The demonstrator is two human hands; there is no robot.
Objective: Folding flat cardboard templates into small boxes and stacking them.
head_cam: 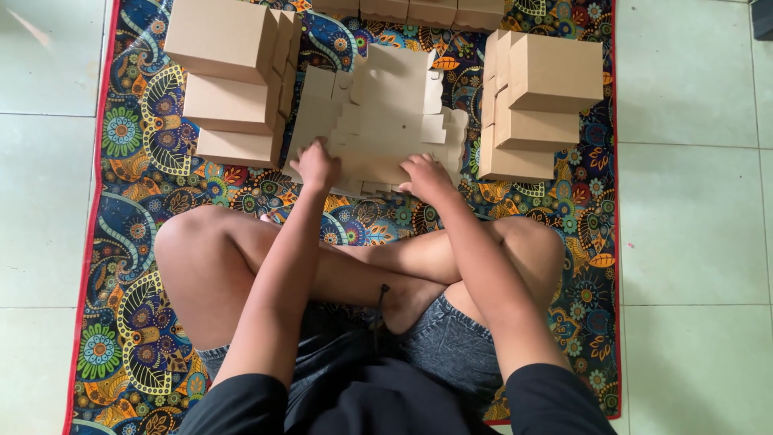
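Two bare hands are laid on a pile of flat cardboard box blanks at the upper middle of the frame. The left hand is pressed on the near left edge of the pile, fingers curled over the top sheet; the right hand is set on the near right edge, its fingers bent down onto the cardboard (whether a single sheet is pinched there cannot be told). Neither grip is seen to be closed around anything; both are held flat to loosely curled against the blanks.

The pile is spread on a patterned floor mat with a red border, just beyond the person's crossed legs. To the upper left of the frame a stack of folded cardboard boxes is seen, just beside the blanks. To the upper right a second stack of folded boxes is placed, also close beside the pile. A row of further boxes is cut off by the top edge. Pale floor tiles are seen on both sides of the mat.
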